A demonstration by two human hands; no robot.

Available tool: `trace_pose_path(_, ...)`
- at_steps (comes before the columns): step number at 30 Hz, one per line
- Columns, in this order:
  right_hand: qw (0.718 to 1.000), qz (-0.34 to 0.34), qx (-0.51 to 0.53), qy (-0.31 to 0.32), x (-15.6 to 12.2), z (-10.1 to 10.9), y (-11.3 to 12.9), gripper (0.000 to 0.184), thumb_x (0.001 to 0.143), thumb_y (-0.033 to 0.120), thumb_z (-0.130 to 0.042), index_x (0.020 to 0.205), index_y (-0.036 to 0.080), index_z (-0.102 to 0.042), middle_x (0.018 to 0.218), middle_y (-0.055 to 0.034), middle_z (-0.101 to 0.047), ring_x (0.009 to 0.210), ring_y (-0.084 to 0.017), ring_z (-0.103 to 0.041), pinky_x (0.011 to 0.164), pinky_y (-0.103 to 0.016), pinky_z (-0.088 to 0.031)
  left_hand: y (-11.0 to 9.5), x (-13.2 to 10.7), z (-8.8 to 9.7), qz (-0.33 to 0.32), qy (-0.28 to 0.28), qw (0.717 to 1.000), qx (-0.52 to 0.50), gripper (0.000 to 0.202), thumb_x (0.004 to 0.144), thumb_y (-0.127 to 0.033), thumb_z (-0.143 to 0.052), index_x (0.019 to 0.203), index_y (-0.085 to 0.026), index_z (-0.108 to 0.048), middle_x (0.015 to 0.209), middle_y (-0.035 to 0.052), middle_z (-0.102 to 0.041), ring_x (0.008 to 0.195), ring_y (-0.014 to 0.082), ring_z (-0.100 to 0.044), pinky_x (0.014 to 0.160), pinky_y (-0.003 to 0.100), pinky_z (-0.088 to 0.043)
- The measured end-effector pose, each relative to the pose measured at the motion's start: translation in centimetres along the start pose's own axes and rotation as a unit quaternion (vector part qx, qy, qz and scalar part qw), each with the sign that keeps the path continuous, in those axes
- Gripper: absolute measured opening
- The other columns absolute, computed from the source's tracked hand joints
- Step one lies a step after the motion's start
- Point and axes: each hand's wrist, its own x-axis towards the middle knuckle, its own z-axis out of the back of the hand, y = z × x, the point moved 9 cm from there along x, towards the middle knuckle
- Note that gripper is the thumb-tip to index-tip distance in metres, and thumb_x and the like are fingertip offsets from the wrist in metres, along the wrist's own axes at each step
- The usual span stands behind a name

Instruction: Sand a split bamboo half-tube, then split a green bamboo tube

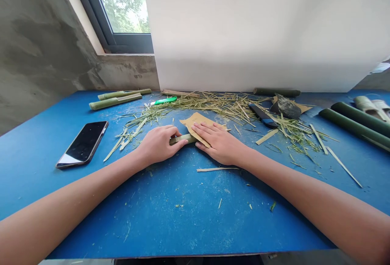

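My left hand (160, 145) grips the near end of a short bamboo strip (182, 139), its fingers curled over the piece. My right hand (217, 143) lies with its fingers spread on a folded sheet of tan sandpaper (195, 123), pressing it over the strip's far end. That end is hidden under the sheet. Both hands rest close together just above the middle of a blue work table (183, 216).
Bamboo shavings (219, 108) lie scattered across the back of the table. A smartphone (82, 144) lies at left, and a green utility knife (163, 101) and split bamboo pieces (115, 101) lie behind. A dark stone (285, 107) and green bamboo tubes (355, 127) sit at right.
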Motion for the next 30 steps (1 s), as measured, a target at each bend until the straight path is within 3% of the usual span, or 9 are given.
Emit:
trace_pose_path(10, 1.0, 0.002, -0.002, -0.003, 0.1, 0.0, -0.1, 0.068, 0.106, 0.057, -0.031, 0.159, 0.015, -0.036, 0.163, -0.0104, -0.037, 0.152, -0.025, -0.029, 0.126, -0.05, -0.021, 0.2, 0.0, -0.1, 0.01, 0.004, 1.0, -0.002, 0.041, 0.093, -0.058, -0.054, 0.092, -0.02, -0.07, 0.091, 0.0067, -0.073, 0.078, 0.0217, -0.065, 0.071, 0.032, -0.043)
trace_pose_path(17, 1.0, -0.001, 0.013, -0.021, 0.0, 0.0, -0.1, 0.065, 0.104, 0.056, -0.038, 0.158, 0.019, -0.039, 0.161, -0.0109, -0.04, 0.15, -0.027, -0.034, 0.125, -0.051, -0.024, 0.2, 0.0, -0.2, 0.011, 0.004, 1.0, -0.007, 0.041, 0.093, -0.058, -0.052, 0.092, -0.02, -0.069, 0.09, 0.0058, -0.072, 0.078, 0.021, -0.064, 0.071, 0.032, -0.043)
trace_pose_path(21, 0.999, -0.005, 0.03, -0.024, 0.2, 0.0, -0.1, 0.06, 0.106, 0.052, -0.032, 0.157, 0.022, -0.041, 0.16, -0.0091, -0.042, 0.15, -0.027, -0.036, 0.124, -0.052, -0.024, -0.1, 0.1, -0.3, -0.004, 0.007, 1.0, 0.012, 0.04, 0.092, -0.058, -0.054, 0.09, -0.02, -0.067, 0.09, 0.0056, -0.072, 0.078, 0.0212, -0.064, 0.07, 0.032, -0.043)
trace_pose_path(25, 0.997, -0.042, 0.06, -0.027, 0.4, 0.7, -2.6, 0.055, 0.108, 0.047, -0.028, 0.153, 0.024, -0.048, 0.156, -0.0058, -0.048, 0.148, -0.025, -0.039, 0.123, -0.052, -0.027, 0.0, 0.1, -0.2, -0.003, 0.008, 0.999, 0.032, 0.04, 0.09, -0.06, -0.056, 0.091, -0.022, -0.067, 0.091, 0.0047, -0.073, 0.078, 0.0219, -0.065, 0.07, 0.032, -0.042)
trace_pose_path(28, 0.992, -0.112, 0.052, -0.033, 0.2, 1.3, -5.3, 0.055, 0.106, 0.045, -0.032, 0.149, 0.017, -0.054, 0.152, -0.0108, -0.053, 0.143, -0.028, -0.045, 0.121, -0.05, -0.032, 0.3, 0.1, -0.1, 0.018, 0.011, 1.0, 0.023, 0.041, 0.09, -0.061, -0.054, 0.091, -0.022, -0.067, 0.092, 0.0049, -0.073, 0.079, 0.0224, -0.065, 0.068, 0.032, -0.041)
trace_pose_path(30, 0.989, -0.131, 0.054, -0.041, 0.0, 1.4, -5.3, 0.055, 0.106, 0.044, -0.032, 0.147, 0.015, -0.056, 0.15, -0.0123, -0.055, 0.142, -0.028, -0.048, 0.121, -0.05, -0.033, 0.4, 0.2, 0.0, 0.027, 0.013, 0.999, 0.021, 0.041, 0.09, -0.062, -0.054, 0.09, -0.022, -0.067, 0.092, 0.0052, -0.073, 0.079, 0.0228, -0.065, 0.068, 0.032, -0.04)
